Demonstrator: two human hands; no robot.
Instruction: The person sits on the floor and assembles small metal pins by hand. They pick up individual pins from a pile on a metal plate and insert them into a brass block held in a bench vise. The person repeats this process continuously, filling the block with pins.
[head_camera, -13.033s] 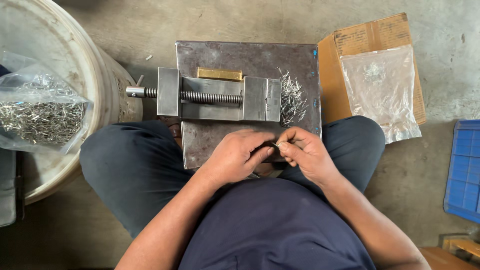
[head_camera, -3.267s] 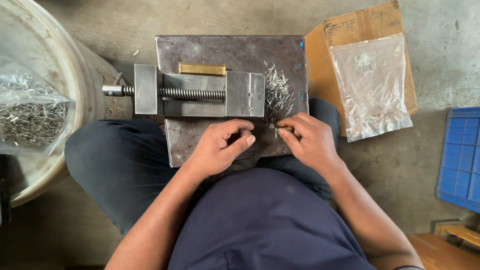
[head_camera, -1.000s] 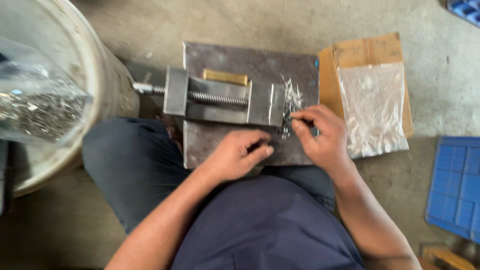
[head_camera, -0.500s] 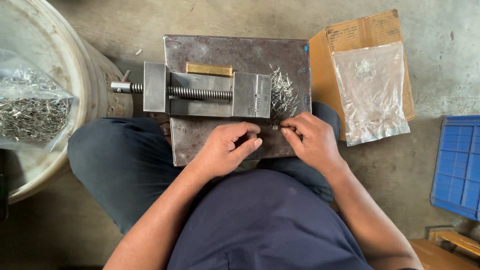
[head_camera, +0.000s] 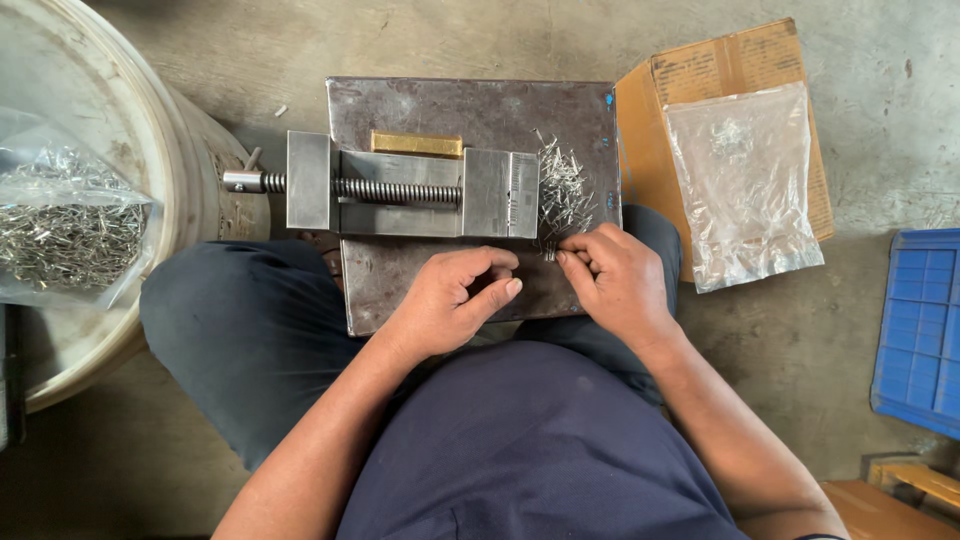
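Right hand (head_camera: 618, 282) fingers hide most of a small pin (head_camera: 549, 256)

Soft even daylight, sharp focus

Right hand (head_camera: 620, 285) back from the pin pile (head_camera: 565, 190), fingertips now beside left hand (head_camera: 455, 305).

Flattened brown cardboard box (head_camera: 700, 90) on the floor, right of the steel plate. Clear rectangular plastic bag (head_camera: 742, 185) on top, a few small metal pieces inside. Second clear plastic bag (head_camera: 65, 220), full of metal pins, in the white bucket (head_camera: 150, 130) at left.
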